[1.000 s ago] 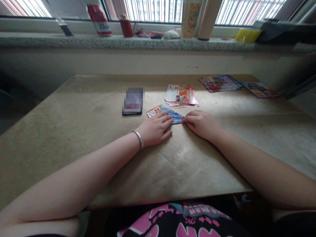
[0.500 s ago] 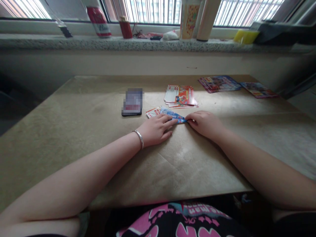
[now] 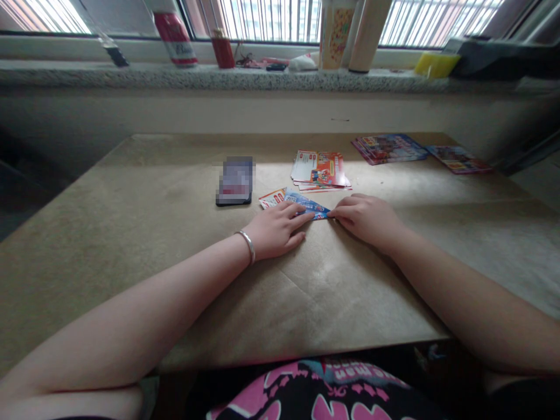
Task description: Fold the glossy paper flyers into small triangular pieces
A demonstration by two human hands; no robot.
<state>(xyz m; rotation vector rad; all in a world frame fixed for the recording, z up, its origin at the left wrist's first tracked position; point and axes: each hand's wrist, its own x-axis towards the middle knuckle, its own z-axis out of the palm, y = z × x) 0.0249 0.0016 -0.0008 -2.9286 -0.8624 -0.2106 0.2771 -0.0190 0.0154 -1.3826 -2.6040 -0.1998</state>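
Observation:
A folded paper leaflet [image 3: 301, 200], blue on its folded flap and red and white at its left end, lies on the table and narrows to a point at the right. Across its near side rests my left hand [image 3: 280, 229], fingers spread flat on the paper, a silver bracelet on the wrist. My right hand [image 3: 365, 220] has its thumb and fingertips pressed together on the leaflet's right tip. Just beyond the leaflet sits a loose stack of red and white leaflets [image 3: 321, 169].
A phone-like dark item [image 3: 236, 181], blurred out, lies left of the leaflet. Two piles of colourful leaflets, one larger pile [image 3: 389, 149] and one smaller pile [image 3: 459, 159], are at the far right. A red can [image 3: 175, 38] and a yellow object [image 3: 436, 65] stand on the windowsill [image 3: 262, 79].
My right hand's fingers have drawn closer together at the leaflet's right tip. My left hand and the leaflet stay almost where they were.

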